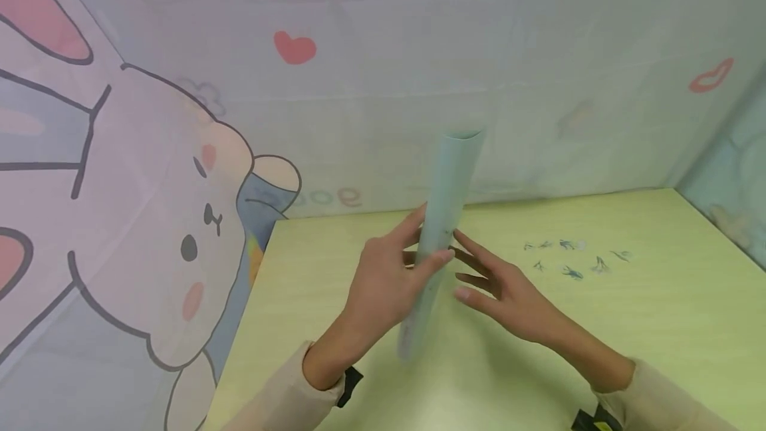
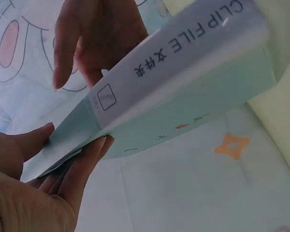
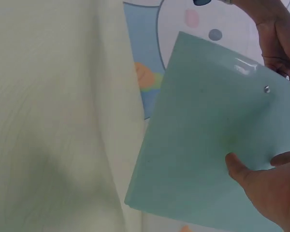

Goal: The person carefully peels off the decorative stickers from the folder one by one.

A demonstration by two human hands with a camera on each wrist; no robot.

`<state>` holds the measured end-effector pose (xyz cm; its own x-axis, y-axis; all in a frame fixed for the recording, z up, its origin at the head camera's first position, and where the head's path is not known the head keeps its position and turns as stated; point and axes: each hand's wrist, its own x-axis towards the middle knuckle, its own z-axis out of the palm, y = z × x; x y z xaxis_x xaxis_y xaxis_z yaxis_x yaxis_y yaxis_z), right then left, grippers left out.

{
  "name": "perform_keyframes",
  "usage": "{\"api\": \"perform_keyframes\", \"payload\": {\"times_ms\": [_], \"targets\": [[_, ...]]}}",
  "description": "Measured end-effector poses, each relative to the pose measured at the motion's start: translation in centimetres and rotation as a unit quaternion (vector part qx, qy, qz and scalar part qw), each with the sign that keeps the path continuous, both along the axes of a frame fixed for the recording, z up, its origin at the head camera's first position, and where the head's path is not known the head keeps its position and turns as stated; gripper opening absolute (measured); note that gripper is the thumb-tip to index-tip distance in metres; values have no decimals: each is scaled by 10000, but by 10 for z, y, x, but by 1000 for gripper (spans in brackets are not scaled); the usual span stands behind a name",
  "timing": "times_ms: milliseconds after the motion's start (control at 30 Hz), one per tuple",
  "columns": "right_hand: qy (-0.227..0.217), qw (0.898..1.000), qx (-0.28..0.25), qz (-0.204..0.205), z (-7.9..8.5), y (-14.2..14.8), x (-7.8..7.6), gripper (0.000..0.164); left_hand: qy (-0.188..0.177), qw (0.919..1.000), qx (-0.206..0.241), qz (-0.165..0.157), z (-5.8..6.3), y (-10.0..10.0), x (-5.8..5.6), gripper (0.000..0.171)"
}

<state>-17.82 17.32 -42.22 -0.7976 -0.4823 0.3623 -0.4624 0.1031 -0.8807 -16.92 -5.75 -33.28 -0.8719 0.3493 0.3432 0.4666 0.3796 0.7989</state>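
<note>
A pale green clip file folder [image 1: 449,185] is held up off the table, edge-on in the head view. My left hand [image 1: 385,281] grips it, thumb on the near side and fingers behind. In the left wrist view the left hand [image 2: 43,179] pinches one edge of the folder [image 2: 169,106], whose pale spine reads "CLIP FILE". The right hand [image 1: 514,294] is beside the folder with fingers extended and apart. Its fingertips are close to the cover; whether they touch is unclear. A broad green cover [image 3: 203,130] with a metal rivet fills the right wrist view, behind the right hand [image 3: 275,188].
Several small blue plant-like cutouts or stickers [image 1: 572,273] lie on the right part of the yellow-green table [image 1: 670,338]. A fabric wall [image 1: 538,98] with hearts rises behind the table. On the left hangs a printed rabbit cloth [image 1: 143,231].
</note>
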Motion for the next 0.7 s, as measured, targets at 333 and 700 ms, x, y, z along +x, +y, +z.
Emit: {"api": "perform_keyframes", "payload": {"times_ms": [333, 700], "targets": [[-290, 9962, -819, 6, 3, 5, 6, 72, 1750, 9743, -1406, 178, -19, 20, 7, 74], [-368, 9889, -1259, -705, 9, 12, 12, 50, 2884, 9295, -2265, 387, -50, 36, 4, 73]]}}
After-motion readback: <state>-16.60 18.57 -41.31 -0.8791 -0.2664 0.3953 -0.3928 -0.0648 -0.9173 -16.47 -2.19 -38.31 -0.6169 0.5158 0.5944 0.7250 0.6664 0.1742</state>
